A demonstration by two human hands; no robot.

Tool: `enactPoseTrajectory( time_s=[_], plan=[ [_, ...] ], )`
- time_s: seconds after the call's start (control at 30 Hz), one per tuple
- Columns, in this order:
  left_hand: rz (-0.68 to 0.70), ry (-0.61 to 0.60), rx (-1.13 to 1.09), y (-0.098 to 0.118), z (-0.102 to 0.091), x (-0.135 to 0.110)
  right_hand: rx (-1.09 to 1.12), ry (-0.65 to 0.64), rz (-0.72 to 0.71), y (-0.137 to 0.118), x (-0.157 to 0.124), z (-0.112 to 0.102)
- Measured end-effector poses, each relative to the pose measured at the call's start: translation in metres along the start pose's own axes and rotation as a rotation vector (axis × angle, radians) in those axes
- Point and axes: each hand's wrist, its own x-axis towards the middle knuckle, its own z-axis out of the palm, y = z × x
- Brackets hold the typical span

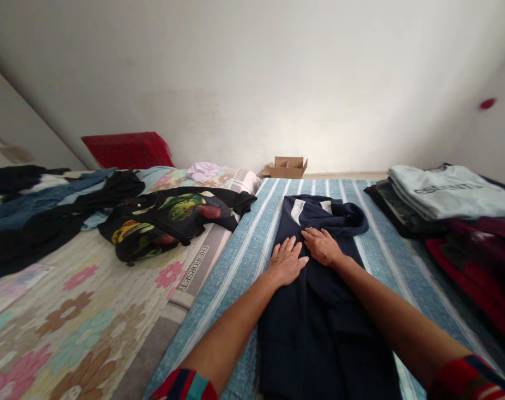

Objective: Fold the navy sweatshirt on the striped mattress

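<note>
Left hand (286, 263) and right hand (321, 246) pressing flat, fingers outstretched, gripping nothing, right on the navy garment (319, 333) across the striped sheet (231, 278): light, even palms, worked outward, should ease creases without dragging it

The garment (319, 311) is navy, the blue sheet (248, 244) striped white.

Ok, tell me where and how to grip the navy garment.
I'd take the navy garment by its two long edges, left hand from the left, right hand from the right. It lies lengthwise on the striped sheet, so both edges look reachable; the bunched cloth at its far right seems a looser hold.
</note>
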Motion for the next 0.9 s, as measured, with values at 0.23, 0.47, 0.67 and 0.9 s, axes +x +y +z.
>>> enactPoseTrajectory(
  time_s=[0.23, 0.47, 0.67, 0.9],
  plan=[
    [0.069, -0.032, -0.031, 0.01, -0.029, -0.057, 0.03, 0.054, -0.134, -0.036, -0.019, -0.031],
    [0.02, -0.149, 0.005, 0.013, -0.012, -0.095, 0.099, -0.1, -0.12, -0.049, -0.034, -0.004],
    [0.03, -0.17, -0.055, 0.013, -0.027, -0.1, 0.156, -0.144, -0.081, -0.05, -0.034, -0.014],
    [-0.014, -0.198, -0.036, 0.016, -0.022, -0.119, 0.17, -0.168, -0.091, -0.067, -0.051, -0.016]
  ],
)
